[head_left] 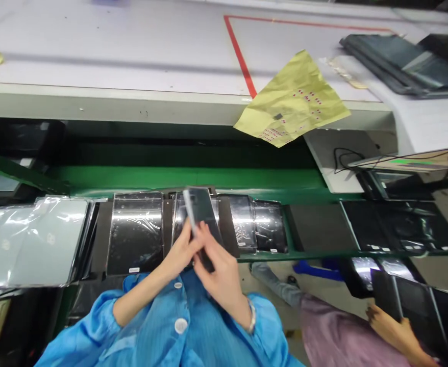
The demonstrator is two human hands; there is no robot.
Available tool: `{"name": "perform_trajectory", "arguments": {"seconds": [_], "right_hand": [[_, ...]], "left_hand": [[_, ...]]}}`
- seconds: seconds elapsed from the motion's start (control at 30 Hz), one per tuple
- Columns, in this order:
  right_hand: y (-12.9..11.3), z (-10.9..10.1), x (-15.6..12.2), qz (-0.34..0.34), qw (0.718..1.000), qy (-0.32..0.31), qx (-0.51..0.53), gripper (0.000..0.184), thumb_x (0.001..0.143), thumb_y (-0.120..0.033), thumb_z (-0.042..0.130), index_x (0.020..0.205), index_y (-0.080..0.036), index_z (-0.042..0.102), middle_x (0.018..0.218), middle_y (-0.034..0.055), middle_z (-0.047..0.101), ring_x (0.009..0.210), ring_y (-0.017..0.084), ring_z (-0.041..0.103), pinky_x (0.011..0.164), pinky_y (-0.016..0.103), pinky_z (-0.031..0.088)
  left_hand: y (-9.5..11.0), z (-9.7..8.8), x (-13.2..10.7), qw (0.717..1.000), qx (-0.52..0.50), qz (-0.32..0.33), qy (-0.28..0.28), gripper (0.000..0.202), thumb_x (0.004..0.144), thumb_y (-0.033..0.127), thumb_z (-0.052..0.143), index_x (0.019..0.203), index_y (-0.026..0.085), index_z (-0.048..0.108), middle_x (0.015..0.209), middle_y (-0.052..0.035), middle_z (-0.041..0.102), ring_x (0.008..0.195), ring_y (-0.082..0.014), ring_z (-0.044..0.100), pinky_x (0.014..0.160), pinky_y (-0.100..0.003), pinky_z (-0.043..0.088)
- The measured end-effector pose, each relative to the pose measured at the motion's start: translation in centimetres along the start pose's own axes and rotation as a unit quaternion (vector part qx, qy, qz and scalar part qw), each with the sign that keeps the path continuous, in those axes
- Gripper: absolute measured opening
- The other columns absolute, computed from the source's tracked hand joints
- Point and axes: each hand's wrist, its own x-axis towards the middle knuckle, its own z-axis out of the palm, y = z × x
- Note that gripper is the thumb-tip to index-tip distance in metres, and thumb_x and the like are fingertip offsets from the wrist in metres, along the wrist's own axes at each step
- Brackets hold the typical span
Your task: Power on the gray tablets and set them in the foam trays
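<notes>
In front of my chest a thin, dark glossy panel [204,205] with a pale left edge is held tilted, its outline a little blurred. My left hand [185,247] is closed at the panel's pale edge, its fingertips meeting those of the other hand. From the right, my right hand [221,265] grips the panel, thumb low and fingers higher up. Just beyond lie plastic-wrapped black panels [137,232] on the green shelf, some with small white labels along the near edge. Another wrapped panel [243,221] sits right of my hands.
Silvery wrapped panels [50,239] lie at left, more dark panels [403,224] at right. A yellow sheet [293,102] hangs over the white bench edge [113,104]. At lower right, a co-worker's hand [394,329] holds dark panels. Loose cables [348,155] hang nearby.
</notes>
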Motion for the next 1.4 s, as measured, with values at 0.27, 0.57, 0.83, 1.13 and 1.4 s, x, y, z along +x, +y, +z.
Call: {"name": "perform_trajectory", "arguments": {"seconds": [0.27, 0.57, 0.83, 1.13, 1.4], "right_hand": [[1.9, -3.7, 0.5, 0.114, 0.98, 0.166, -0.001, 0.074, 0.076, -0.039, 0.088, 0.144, -0.031, 0.062, 0.159, 0.0075, 0.055, 0.147, 0.032, 0.053, 0.122, 0.053, 0.045], [8.6, -8.2, -4.7, 0.411, 0.85, 0.243, 0.224, 0.067, 0.043, -0.049, 0.098, 0.097, -0.019, 0.073, 0.09, 0.0057, 0.081, 0.079, 0.027, 0.075, 0.075, 0.039, 0.063], [11.9, -12.9, -7.1, 0.392, 0.836, 0.349, 0.156, 0.067, 0.047, -0.048, 0.093, 0.104, -0.018, 0.074, 0.086, 0.0036, 0.079, 0.076, 0.026, 0.074, 0.07, 0.038, 0.062], [12.4, -13.7, -6.2, 0.409, 0.828, 0.331, 0.193, 0.066, 0.045, -0.046, 0.097, 0.099, -0.017, 0.073, 0.092, 0.0051, 0.08, 0.077, 0.025, 0.073, 0.069, 0.035, 0.06], [13.1, -14.8, -6.9, 0.426, 0.803, 0.346, 0.234, 0.07, 0.041, -0.041, 0.101, 0.101, -0.017, 0.074, 0.091, 0.0033, 0.08, 0.072, 0.022, 0.072, 0.063, 0.03, 0.061]], "left_hand": [[1.0, -1.7, -0.3, 0.982, -0.098, -0.091, 0.136, 0.074, 0.058, 0.059, 0.094, 0.116, 0.019, 0.071, 0.105, -0.0099, 0.082, 0.095, -0.0303, 0.078, 0.085, -0.039, 0.063], [-2.9, 2.0, 2.9, 0.918, 0.392, 0.05, -0.019, 0.089, 0.097, 0.072, 0.045, 0.163, 0.014, 0.038, 0.173, -0.0204, 0.026, 0.162, -0.0433, 0.018, 0.128, -0.069, 0.012], [-8.5, 6.3, 3.9, 0.64, 0.765, 0.064, 0.016, 0.109, 0.082, 0.058, 0.078, 0.167, 0.016, 0.023, 0.173, -0.026, 0.009, 0.157, -0.0596, 0.005, 0.111, -0.092, 0.009], [-8.3, 10.0, 3.3, 0.661, 0.748, 0.045, -0.021, 0.101, 0.076, 0.009, 0.077, 0.165, 0.016, 0.031, 0.172, -0.0273, 0.01, 0.157, -0.0574, 0.002, 0.115, -0.089, 0.004], [-0.1, 6.1, -0.6, 0.832, 0.547, 0.079, -0.05, 0.103, 0.074, 0.001, 0.059, 0.168, 0.025, 0.025, 0.171, -0.018, 0.03, 0.154, -0.0458, 0.035, 0.119, -0.059, 0.041]]}}
